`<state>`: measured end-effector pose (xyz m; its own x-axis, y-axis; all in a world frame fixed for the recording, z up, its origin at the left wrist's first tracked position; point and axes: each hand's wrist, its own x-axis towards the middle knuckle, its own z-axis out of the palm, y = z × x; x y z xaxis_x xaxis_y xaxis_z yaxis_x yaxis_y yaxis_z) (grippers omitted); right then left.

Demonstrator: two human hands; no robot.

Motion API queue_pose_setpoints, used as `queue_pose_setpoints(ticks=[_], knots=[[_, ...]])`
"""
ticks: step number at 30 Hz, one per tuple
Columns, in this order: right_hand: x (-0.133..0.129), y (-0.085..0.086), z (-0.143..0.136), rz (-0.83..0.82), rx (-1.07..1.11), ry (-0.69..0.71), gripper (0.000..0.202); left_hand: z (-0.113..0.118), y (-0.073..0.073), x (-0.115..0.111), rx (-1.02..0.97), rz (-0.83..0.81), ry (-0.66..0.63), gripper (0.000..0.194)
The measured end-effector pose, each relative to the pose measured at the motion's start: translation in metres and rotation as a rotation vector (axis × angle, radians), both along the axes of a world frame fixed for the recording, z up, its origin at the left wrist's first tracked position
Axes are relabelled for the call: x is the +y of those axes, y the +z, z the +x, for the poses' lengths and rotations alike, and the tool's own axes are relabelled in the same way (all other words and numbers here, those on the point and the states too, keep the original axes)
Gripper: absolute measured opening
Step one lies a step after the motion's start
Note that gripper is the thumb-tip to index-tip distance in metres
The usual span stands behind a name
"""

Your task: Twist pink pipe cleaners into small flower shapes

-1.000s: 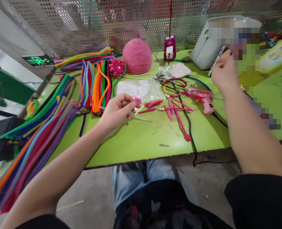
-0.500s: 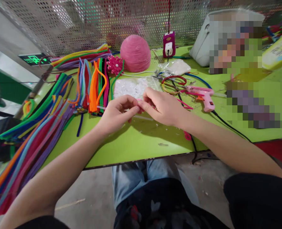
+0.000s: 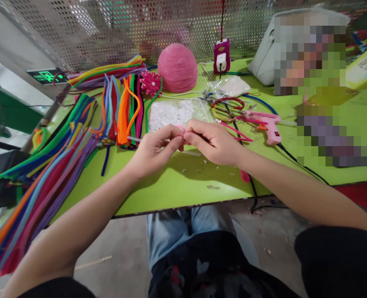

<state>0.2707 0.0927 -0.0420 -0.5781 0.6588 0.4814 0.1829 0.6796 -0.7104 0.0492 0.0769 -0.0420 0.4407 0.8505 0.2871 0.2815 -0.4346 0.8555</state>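
Observation:
My left hand (image 3: pixel 155 151) and my right hand (image 3: pixel 216 140) meet fingertip to fingertip over the green table. Between them shows a small pink piece (image 3: pixel 181 128), mostly hidden by the fingers, pinched from both sides. Just behind the hands lies a clear bag of white bits (image 3: pixel 171 114). Orange pipe cleaners (image 3: pixel 126 120) stand to the left of my left hand. A pink glue gun (image 3: pixel 272 126) rests to the right of my right hand, beside scissors with a red and yellow handle (image 3: pixel 228 104).
A pink dome (image 3: pixel 177 68) and a pink beaded flower (image 3: pixel 150 83) sit at the back. Bundles of coloured pipe cleaners (image 3: pixel 51 161) cover the left side. A purple socket (image 3: pixel 221 56) and a grey container (image 3: pixel 264 54) are behind. A black cable (image 3: pixel 301 165) crosses the right side.
The view has shifted slightly. My right fingers have closed in a little, and both hands stay together at the pink piece.

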Motion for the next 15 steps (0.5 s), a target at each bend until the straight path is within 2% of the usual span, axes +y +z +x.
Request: queue_pose_setpoints(ticks=[5,9,15], knots=[[0.0028,-0.0014,0.0002,-0.042,0.022,-0.023,0.037,0.0051,-0.0010,-0.0010,-0.060,0.000,0.095,0.034],[0.0017,-0.0024,-0.0009,-0.025,-0.009,-0.039,0.031,0.0073,0.0004,-0.0007,0.034,-0.005,0.072,0.041],[-0.0035,-0.0024,-0.0050,-0.047,0.072,-0.025,0.029,0.0046,0.0004,-0.0028,0.054,0.132,0.094,0.026]])
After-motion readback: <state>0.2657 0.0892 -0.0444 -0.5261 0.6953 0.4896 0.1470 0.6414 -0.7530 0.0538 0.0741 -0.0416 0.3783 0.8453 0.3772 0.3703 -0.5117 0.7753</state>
